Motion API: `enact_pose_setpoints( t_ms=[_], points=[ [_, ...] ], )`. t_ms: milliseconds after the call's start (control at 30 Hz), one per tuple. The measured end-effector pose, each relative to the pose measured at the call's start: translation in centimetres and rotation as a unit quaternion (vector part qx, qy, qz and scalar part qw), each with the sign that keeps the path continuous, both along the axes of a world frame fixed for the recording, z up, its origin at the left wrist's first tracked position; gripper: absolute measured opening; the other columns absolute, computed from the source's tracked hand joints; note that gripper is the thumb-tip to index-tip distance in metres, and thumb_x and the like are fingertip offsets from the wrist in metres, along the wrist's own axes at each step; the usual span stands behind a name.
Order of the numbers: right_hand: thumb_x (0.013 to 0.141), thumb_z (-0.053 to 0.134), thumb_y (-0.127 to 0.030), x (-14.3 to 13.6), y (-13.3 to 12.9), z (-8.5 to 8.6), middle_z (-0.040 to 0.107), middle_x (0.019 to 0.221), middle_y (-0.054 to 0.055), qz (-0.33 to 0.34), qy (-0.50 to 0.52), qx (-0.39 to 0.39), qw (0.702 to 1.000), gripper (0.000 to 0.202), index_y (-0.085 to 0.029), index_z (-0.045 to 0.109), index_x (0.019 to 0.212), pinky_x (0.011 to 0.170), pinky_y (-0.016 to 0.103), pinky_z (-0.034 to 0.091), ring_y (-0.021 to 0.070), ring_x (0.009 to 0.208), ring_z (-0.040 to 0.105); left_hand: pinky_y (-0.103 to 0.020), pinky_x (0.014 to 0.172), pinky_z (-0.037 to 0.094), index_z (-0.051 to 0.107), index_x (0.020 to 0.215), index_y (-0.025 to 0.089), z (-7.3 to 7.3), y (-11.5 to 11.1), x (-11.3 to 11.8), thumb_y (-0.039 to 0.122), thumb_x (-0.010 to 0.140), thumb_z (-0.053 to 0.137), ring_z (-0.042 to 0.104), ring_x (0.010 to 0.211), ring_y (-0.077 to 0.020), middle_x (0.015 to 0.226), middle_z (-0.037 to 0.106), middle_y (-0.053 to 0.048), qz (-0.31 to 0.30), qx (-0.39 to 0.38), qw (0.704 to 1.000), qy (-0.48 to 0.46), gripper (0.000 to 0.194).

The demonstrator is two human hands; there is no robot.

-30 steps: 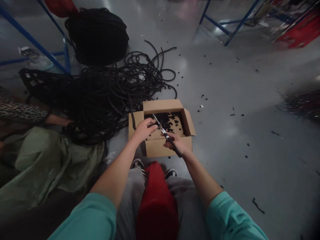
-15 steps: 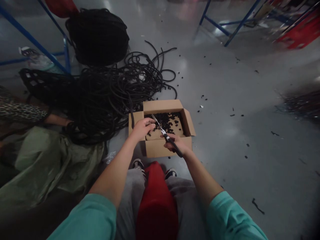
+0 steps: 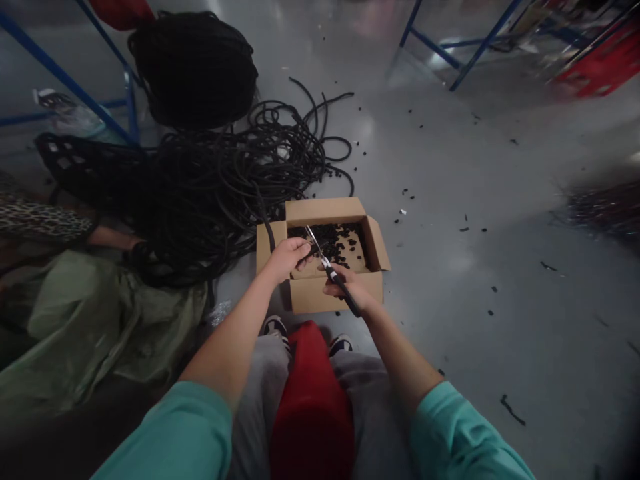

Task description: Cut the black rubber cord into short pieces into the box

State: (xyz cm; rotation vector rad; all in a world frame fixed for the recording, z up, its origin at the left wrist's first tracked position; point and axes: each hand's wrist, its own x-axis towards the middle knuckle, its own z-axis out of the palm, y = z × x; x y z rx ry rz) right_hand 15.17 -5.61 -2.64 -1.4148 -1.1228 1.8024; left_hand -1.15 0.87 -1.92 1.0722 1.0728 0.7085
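Observation:
My left hand (image 3: 289, 259) is closed on a black cord (image 3: 266, 217) that runs up and left to the tangled pile. A short end of the cord sticks out past my fingertips, near the scissor blades. My right hand (image 3: 350, 288) grips scissors (image 3: 331, 272) with black handles, their blades pointing up and left. Both hands are over the near left part of an open cardboard box (image 3: 325, 212). Many small black pieces (image 3: 345, 233) lie inside it.
A tangle of black cord (image 3: 220, 173) and a big black coil (image 3: 195, 70) lie beyond the box to the left. Green cloth (image 3: 115, 313) and another person's arm (image 3: 113, 238) are at the left. Blue metal frames (image 3: 440, 53) stand farther off.
My left fingers have closed on the cord, and its end now shows beside the blades. The scissors have shifted slightly toward me and to the left.

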Motion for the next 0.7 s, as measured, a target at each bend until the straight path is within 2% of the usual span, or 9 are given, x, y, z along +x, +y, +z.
enact_pose_setpoints(
  t_ms=[200, 367, 467, 567, 700],
  points=[
    [0.049, 0.065, -0.030, -0.2, -0.1, 0.1, 0.039, 0.046, -0.010, -0.012, -0.017, -0.012, 1.000, 0.058, -0.012, 0.059, 0.104, 0.041, 0.021, 0.025, 0.0058, 0.039, 0.035, -0.018, 0.038, 0.026, 0.048, 0.058, 0.013, -0.1, 0.1, -0.2, 0.030, 0.076, 0.055, 0.038, 0.034, -0.0027, 0.052, 0.054, 0.001, -0.003, -0.013, 1.000, -0.015, 0.026],
    [0.048, 0.064, -0.026, -0.2, -0.1, 0.1, 0.039, 0.043, -0.010, -0.032, -0.029, -0.022, 0.999, 0.058, -0.011, 0.059, 0.104, 0.039, 0.021, 0.023, 0.0055, 0.036, 0.033, -0.019, 0.043, 0.031, 0.048, 0.063, 0.013, -0.6, 0.1, -0.4, 0.033, 0.076, 0.053, 0.041, 0.039, -0.0035, 0.056, 0.054, 0.001, 0.004, 0.019, 1.000, 0.006, 0.024],
    [0.048, 0.062, -0.023, -0.1, -0.1, 0.1, 0.039, 0.042, -0.010, -0.036, -0.039, -0.024, 0.998, 0.056, -0.012, 0.060, 0.103, 0.038, 0.021, 0.023, 0.0056, 0.036, 0.033, -0.020, 0.051, 0.037, 0.050, 0.073, 0.014, -0.9, 0.2, -0.4, 0.028, 0.068, 0.062, 0.046, 0.049, -0.0046, 0.064, 0.055, 0.003, 0.008, 0.055, 0.998, 0.030, 0.019],
    [0.049, 0.061, -0.023, 0.1, -0.1, 0.1, 0.040, 0.043, -0.010, -0.036, -0.039, -0.029, 0.998, 0.056, -0.012, 0.059, 0.104, 0.038, 0.021, 0.023, 0.0061, 0.036, 0.034, -0.021, 0.064, 0.041, 0.052, 0.075, 0.015, -1.1, 0.4, -0.5, 0.017, 0.058, 0.066, 0.052, 0.065, -0.0071, 0.072, 0.057, 0.002, 0.015, 0.098, 0.993, 0.066, 0.023],
    [0.050, 0.060, -0.023, 0.3, -0.1, -0.2, 0.043, 0.045, -0.008, -0.008, -0.025, -0.030, 0.999, 0.057, -0.012, 0.058, 0.105, 0.040, 0.022, 0.027, 0.0069, 0.039, 0.036, -0.024, 0.063, 0.042, 0.056, 0.078, 0.014, -1.6, 0.5, -0.7, 0.021, 0.061, 0.062, 0.052, 0.059, -0.0079, 0.071, 0.059, 0.001, 0.000, 0.088, 0.993, 0.082, 0.019]
  ],
)
